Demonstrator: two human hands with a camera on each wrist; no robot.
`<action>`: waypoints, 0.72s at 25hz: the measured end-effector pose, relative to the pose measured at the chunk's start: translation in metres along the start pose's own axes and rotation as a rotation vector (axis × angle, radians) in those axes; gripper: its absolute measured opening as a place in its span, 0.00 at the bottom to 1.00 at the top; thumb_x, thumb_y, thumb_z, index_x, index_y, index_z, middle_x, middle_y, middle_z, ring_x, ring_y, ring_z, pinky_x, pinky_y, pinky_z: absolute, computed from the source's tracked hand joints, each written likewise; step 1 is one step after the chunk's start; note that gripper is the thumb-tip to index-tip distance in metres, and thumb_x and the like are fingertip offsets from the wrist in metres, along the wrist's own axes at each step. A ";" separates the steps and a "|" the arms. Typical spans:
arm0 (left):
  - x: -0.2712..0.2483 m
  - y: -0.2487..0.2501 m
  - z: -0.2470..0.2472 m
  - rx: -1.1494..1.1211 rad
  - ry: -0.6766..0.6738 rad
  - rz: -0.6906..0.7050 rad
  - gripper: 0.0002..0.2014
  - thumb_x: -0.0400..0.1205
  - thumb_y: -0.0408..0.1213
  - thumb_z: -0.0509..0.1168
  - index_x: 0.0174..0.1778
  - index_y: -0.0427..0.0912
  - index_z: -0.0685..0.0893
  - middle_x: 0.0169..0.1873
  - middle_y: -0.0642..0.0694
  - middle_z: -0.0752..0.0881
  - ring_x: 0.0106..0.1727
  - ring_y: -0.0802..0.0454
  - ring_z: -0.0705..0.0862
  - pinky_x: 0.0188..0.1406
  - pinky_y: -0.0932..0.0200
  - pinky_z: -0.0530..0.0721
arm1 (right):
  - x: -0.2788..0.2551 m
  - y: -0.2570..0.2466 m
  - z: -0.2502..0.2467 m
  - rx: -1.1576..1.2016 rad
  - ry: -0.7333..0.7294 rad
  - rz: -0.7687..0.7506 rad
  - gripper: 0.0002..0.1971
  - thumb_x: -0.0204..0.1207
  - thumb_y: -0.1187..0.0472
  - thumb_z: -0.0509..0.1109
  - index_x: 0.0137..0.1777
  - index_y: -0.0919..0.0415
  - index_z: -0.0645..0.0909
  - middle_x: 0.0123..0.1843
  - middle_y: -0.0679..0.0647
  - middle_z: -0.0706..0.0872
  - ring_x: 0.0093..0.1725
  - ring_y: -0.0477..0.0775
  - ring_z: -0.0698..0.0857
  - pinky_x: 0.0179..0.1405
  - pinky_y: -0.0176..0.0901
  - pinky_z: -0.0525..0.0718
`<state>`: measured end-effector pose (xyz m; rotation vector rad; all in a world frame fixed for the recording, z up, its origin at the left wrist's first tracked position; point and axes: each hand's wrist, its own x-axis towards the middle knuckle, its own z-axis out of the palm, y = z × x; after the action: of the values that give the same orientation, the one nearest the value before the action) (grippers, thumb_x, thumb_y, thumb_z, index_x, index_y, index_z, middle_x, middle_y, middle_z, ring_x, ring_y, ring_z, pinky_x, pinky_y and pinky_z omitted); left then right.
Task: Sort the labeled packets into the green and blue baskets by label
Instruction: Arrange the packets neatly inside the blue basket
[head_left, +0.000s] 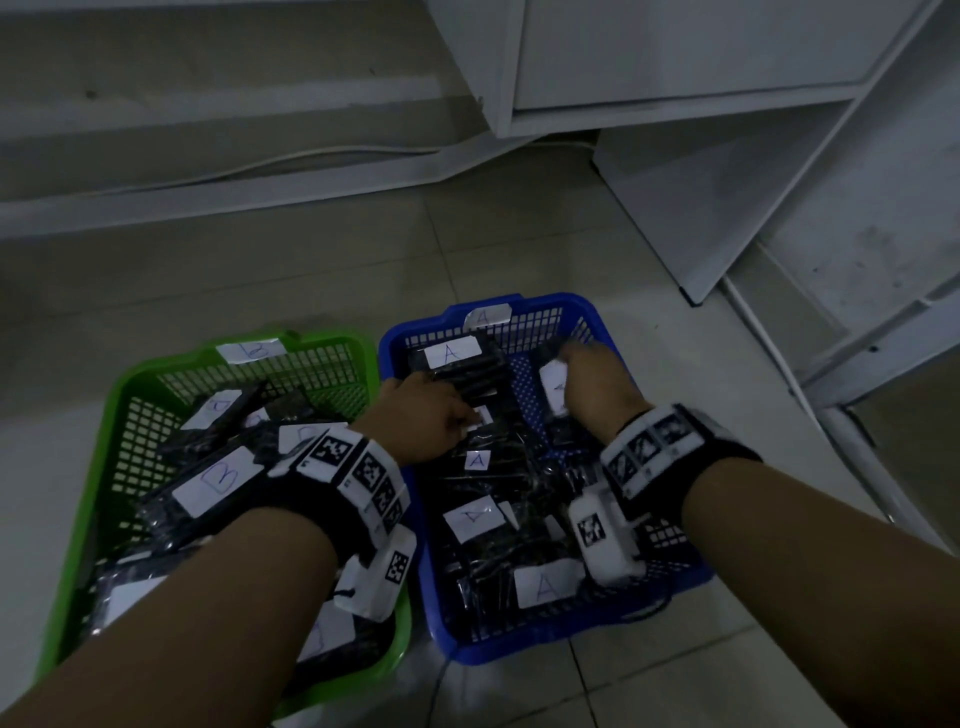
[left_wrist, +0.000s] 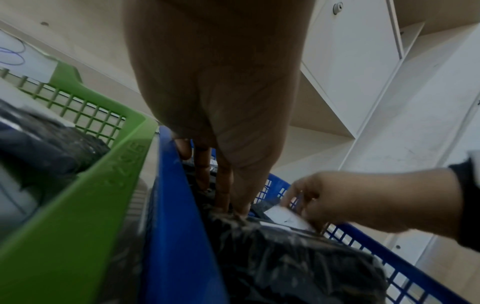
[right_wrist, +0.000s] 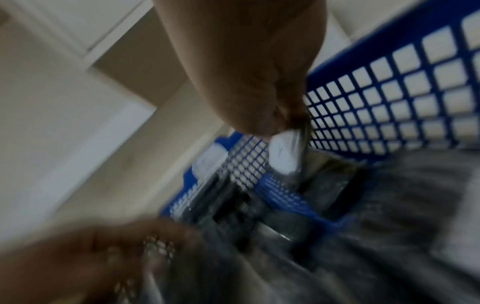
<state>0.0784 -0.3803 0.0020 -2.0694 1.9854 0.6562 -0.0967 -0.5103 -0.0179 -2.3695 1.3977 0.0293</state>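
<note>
R hand (head_left: 592, 382) fingers pinch packet (head_left: 554, 387) in blue basket (head_left: 670, 587); L hand (head_left: 423, 415) fingers straight, pressing packets

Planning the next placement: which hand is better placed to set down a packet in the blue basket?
Right hand: it already pinches a packet inside the blue basket; left hand only rests on the pile.

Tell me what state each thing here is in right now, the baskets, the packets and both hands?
green basket: on the floor, tagged B, holding B packets.
blue basket: beside it, tagged A, holding A packets.
left hand: in the blue basket, fingers straight, pressing on packets.
right hand: pinching a labeled packet inside the blue basket.
</note>
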 end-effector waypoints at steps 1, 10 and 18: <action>0.000 -0.001 0.000 -0.012 -0.006 0.000 0.18 0.86 0.51 0.53 0.72 0.62 0.73 0.71 0.55 0.74 0.70 0.44 0.68 0.69 0.43 0.64 | -0.004 -0.001 0.008 -0.072 -0.049 0.035 0.17 0.81 0.69 0.58 0.70 0.70 0.71 0.69 0.70 0.75 0.62 0.67 0.79 0.57 0.51 0.77; -0.002 0.000 0.001 -0.007 0.015 0.005 0.18 0.86 0.51 0.53 0.72 0.62 0.74 0.70 0.54 0.75 0.70 0.44 0.69 0.68 0.44 0.65 | -0.004 0.012 0.029 0.119 -0.140 0.045 0.45 0.68 0.48 0.78 0.79 0.61 0.56 0.74 0.68 0.66 0.69 0.66 0.73 0.62 0.51 0.78; 0.000 -0.003 0.005 -0.030 0.049 0.011 0.17 0.85 0.49 0.54 0.71 0.63 0.75 0.69 0.55 0.75 0.70 0.45 0.70 0.68 0.46 0.65 | 0.000 0.017 0.024 -0.347 -0.124 -0.133 0.34 0.73 0.63 0.73 0.76 0.68 0.62 0.74 0.66 0.63 0.70 0.66 0.70 0.64 0.56 0.78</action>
<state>0.0803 -0.3777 -0.0032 -2.1132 2.0263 0.6481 -0.1070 -0.5092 -0.0458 -2.6818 1.2570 0.4054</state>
